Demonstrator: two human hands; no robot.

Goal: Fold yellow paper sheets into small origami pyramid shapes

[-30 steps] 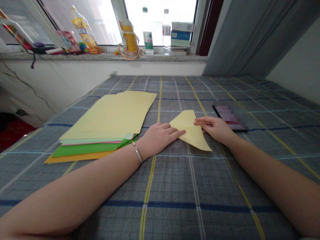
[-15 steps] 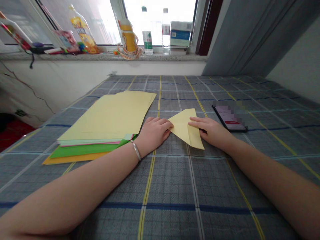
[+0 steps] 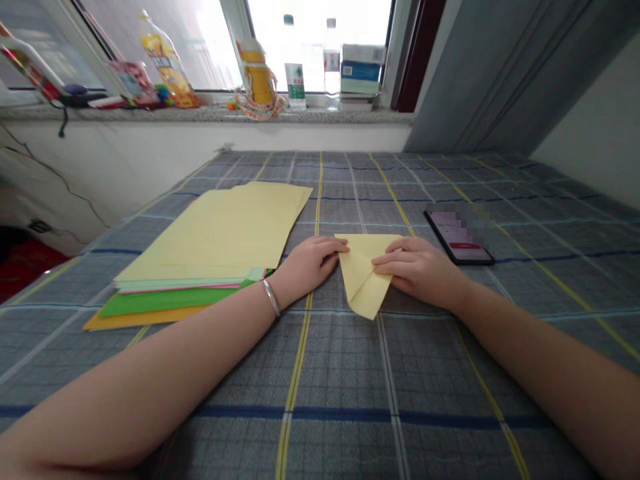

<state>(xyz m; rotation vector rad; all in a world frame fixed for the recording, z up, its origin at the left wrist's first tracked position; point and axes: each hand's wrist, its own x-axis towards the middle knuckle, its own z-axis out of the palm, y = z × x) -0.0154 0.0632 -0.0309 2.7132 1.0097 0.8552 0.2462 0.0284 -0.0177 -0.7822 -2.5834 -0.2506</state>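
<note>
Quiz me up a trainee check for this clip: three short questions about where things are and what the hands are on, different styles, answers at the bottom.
1. Short answer: what do the left-hand grip and the right-hand grip both touch?
2. True or false: the phone lies nearer to the right-hand grip than to the left-hand grip.
3. Multiple choice: what colour is the top sheet of the paper stack?
A) green
B) orange
C) pale yellow

Key:
1. The folded yellow paper.
2. True.
3. C.
</note>
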